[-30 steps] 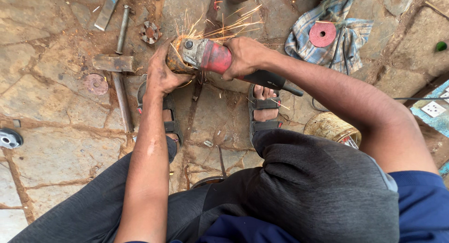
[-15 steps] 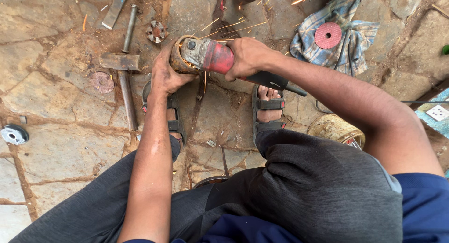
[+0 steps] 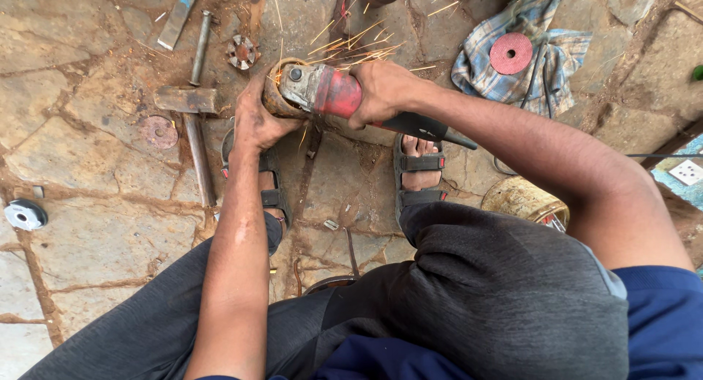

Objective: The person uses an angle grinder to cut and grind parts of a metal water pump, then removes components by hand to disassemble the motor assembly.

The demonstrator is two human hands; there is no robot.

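A red angle grinder (image 3: 333,94) with a grey metal head is running near the top centre, throwing orange sparks up and to the right. My right hand (image 3: 381,91) is wrapped around its red body, above the black rear handle (image 3: 421,126). My left hand (image 3: 258,120) grips a rusty round metal piece (image 3: 276,94) pressed against the grinder's head; most of that piece is hidden by my fingers. Both of my feet in sandals (image 3: 417,168) rest on the stone floor below the tool.
A hammer (image 3: 189,102) lies left of my left hand, with a rusty disc (image 3: 159,131) and a toothed metal part (image 3: 242,52) close by. A checked cloth (image 3: 512,65) carrying a red grinding disc (image 3: 511,53) lies upper right. A rusty tin (image 3: 523,199) stands right.
Both hands with the grinder have stayed together on the metal piece while the view has shifted slightly. The spray of sparks has grown stronger than half a second ago.
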